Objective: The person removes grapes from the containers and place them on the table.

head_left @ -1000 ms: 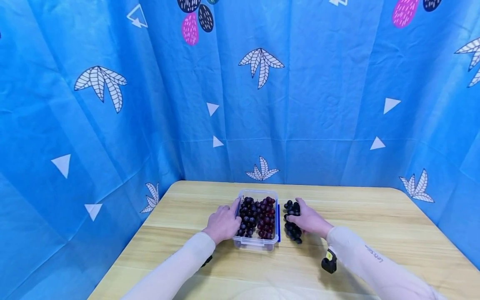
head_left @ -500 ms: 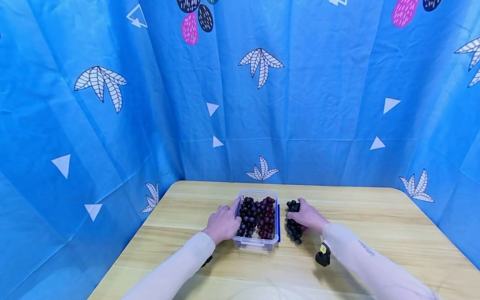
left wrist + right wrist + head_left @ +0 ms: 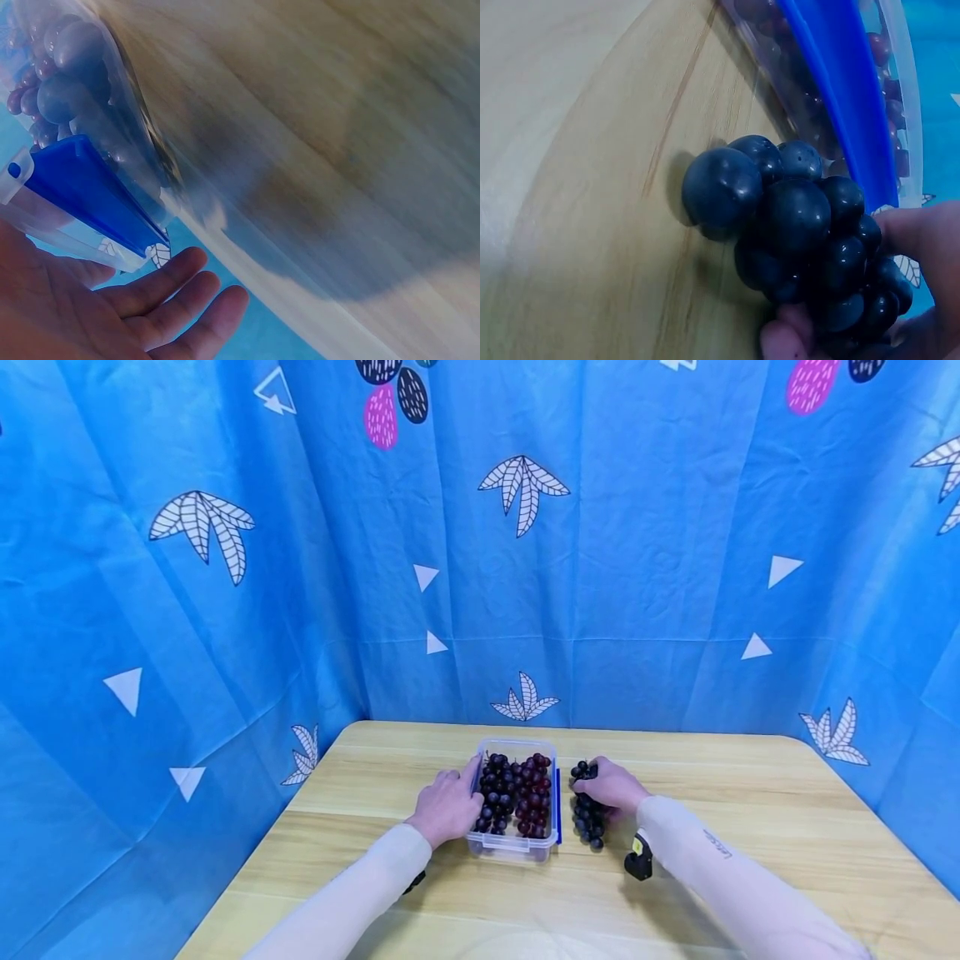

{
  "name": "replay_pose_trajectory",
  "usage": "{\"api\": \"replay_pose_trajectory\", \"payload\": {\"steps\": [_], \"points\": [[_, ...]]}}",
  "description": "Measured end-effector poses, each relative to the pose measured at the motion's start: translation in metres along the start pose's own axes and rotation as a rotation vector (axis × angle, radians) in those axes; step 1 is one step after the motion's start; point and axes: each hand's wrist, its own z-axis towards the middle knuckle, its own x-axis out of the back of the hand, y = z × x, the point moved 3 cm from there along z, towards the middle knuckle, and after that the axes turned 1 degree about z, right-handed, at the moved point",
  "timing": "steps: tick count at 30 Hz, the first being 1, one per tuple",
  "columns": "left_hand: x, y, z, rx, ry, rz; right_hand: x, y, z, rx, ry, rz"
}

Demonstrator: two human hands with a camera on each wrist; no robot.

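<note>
A clear plastic box (image 3: 512, 850) with a blue side clip (image 3: 82, 187) holds two bunches of grapes, one dark purple (image 3: 493, 793) and one red (image 3: 534, 793). My left hand (image 3: 447, 806) rests on the box's left rim. In the left wrist view several of its fingers extend loosely outside the wall. Right of the box, my right hand (image 3: 613, 783) grips a bunch of black grapes (image 3: 795, 225) from above. Its thumb and fingertips come round the bunch on either side in the right wrist view. The palm is hidden behind the grapes.
A wooden table (image 3: 360, 777) lies under everything, with its far edge near a blue patterned curtain (image 3: 637, 568). Black wrist devices, such as the one by the right sleeve (image 3: 639, 858), hang below the forearms.
My right hand has drawn in around the black grapes, its wrist moving left, and the bunch has shifted slightly. My left hand and the box have stayed in place.
</note>
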Motion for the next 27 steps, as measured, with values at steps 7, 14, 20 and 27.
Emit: {"api": "replay_pose_trajectory", "payload": {"steps": [7,14,20,27], "points": [[0.002,0.001,-0.001,0.008,-0.006,-0.006,-0.002,0.006,0.004,0.051,-0.012,0.096],[0.001,0.0,-0.002,0.014,-0.015,-0.013,-0.005,0.008,0.004,0.078,-0.037,0.131],[0.0,0.0,0.0,0.027,-0.028,-0.009,-0.009,0.002,0.002,0.095,-0.052,0.135],[0.0,0.002,0.001,0.02,-0.026,-0.015,-0.007,-0.005,-0.004,0.08,-0.006,-0.004]]}}
